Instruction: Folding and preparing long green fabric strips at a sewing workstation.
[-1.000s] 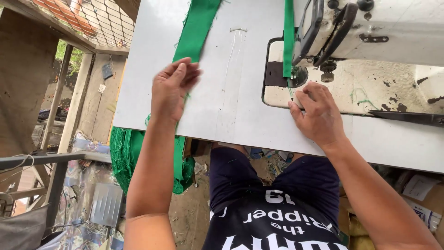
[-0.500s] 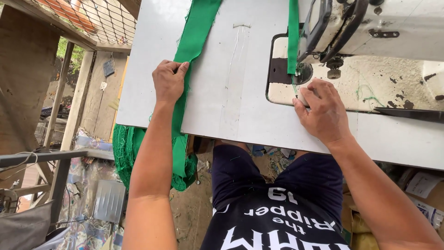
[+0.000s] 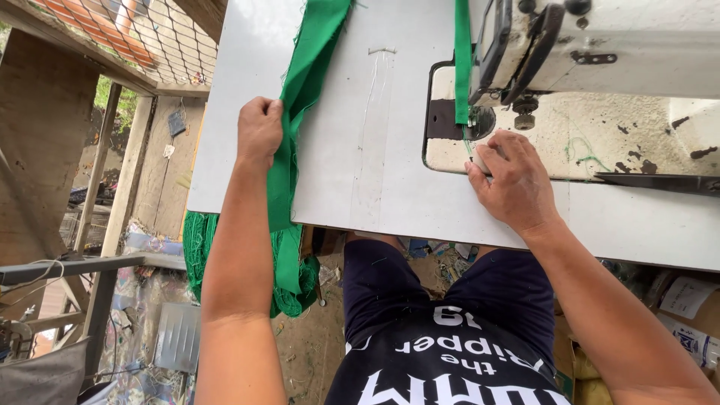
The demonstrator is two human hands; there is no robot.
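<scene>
- While it lies lengthwise on the white table, green fabric strip runs far edge to near edge, hanging off.
- L hand: fingers clamped on strip's frayed woven edge.
- R hand: fingers together, flat by sewing machine needle; narrow green tape feeds there.

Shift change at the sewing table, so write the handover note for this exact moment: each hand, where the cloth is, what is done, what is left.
Left hand: closed on the green fabric strip, which runs over the white table and hangs off the near edge into a green pile.
Right hand: flat on the sewing machine bed, fingertips by the needle, where a second green strip comes down.
Done: strip fed under the presser foot.
Left: the long stretch on the table is unsewn, apparently.
</scene>
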